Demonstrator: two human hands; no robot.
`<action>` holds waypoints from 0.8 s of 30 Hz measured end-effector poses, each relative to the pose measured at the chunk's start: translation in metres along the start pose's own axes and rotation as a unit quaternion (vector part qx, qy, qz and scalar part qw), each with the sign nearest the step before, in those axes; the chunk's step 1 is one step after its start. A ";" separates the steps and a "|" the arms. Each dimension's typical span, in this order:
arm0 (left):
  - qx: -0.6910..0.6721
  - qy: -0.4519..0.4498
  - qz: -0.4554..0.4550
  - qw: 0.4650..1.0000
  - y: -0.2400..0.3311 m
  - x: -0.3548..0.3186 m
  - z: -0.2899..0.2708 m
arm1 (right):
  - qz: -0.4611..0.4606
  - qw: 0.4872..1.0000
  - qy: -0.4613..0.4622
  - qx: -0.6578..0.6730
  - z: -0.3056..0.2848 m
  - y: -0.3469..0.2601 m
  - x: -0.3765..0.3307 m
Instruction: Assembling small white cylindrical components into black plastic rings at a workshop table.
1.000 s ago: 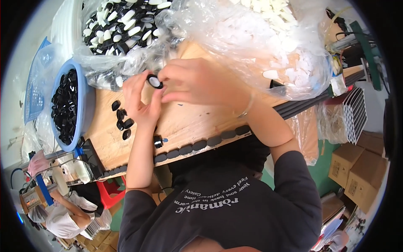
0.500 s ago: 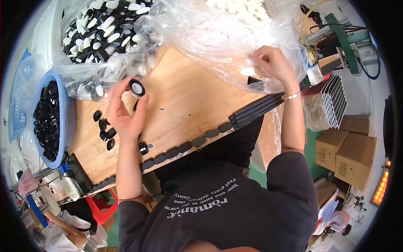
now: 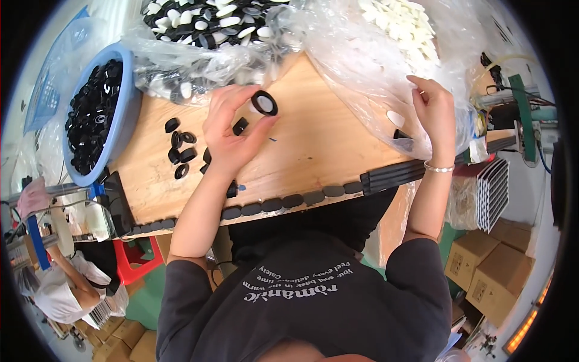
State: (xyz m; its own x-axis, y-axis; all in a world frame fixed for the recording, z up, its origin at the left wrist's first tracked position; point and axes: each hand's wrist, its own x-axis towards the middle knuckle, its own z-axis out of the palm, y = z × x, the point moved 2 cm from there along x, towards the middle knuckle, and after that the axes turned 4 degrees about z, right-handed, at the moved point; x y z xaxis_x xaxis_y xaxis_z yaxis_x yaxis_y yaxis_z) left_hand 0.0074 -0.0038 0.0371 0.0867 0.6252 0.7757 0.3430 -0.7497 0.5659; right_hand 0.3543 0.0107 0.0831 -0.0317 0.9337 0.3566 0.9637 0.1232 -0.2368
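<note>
Black round piece (image 3: 265, 103) in left hand (image 3: 231, 131)

Dude's-eye view of the outfit: loose charcoal short-sleeved T-shirt (image 3: 325, 314), pale lettering (image 3: 292, 294) across the chest, black bottoms (image 3: 313, 226), thin shiny bracelet (image 3: 439, 169) on the right wrist (image 3: 439, 160).

A row of dark grey pads (image 3: 292, 201) runs along the near edge of the desk (image 3: 313, 139). A flat black thing (image 3: 117, 205) stands by the near left corner. Below that corner is a red stool (image 3: 124, 263) over a green floor (image 3: 145, 308). A person (image 3: 69, 295) in white is farther out. Past the right edge are a white rack (image 3: 493, 196) and big brown boxes (image 3: 497, 283).
</note>
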 end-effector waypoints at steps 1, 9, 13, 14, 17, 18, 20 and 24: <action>-0.002 0.007 0.004 1.000 -0.001 0.000 0.001 | 0.039 0.995 0.007 0.088 -0.005 -0.015 0.003; 0.009 0.060 0.043 0.997 -0.001 -0.003 -0.001 | -0.096 0.846 0.105 0.513 0.031 -0.169 -0.025; 0.036 0.061 0.057 0.996 0.007 0.002 -0.001 | -0.119 0.830 0.150 0.524 0.044 -0.187 -0.026; 0.037 0.062 0.057 0.996 0.008 0.002 -0.001 | -0.110 0.834 0.155 0.518 0.046 -0.187 -0.026; 0.044 0.061 0.068 0.995 0.010 0.001 -0.002 | -0.111 0.843 0.166 0.499 0.051 -0.190 -0.027; 0.048 0.060 0.073 0.994 0.010 0.001 -0.002 | -0.119 0.849 0.175 0.485 0.052 -0.192 -0.027; 0.052 0.059 0.079 0.994 0.010 0.000 -0.003 | -0.119 0.853 0.183 0.474 0.054 -0.195 -0.029; 0.061 0.063 0.081 0.993 0.010 0.000 -0.003 | -0.176 0.869 0.243 0.393 0.053 -0.196 -0.028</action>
State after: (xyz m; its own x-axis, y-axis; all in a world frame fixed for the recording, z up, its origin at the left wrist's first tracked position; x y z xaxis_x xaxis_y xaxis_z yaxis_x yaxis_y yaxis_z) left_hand 0.0079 -0.0119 0.0432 0.0344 0.4607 0.8869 0.4463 -0.8011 0.3988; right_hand 0.1525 -0.0216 0.0716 0.0113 0.5629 0.8264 0.4326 0.7424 -0.5116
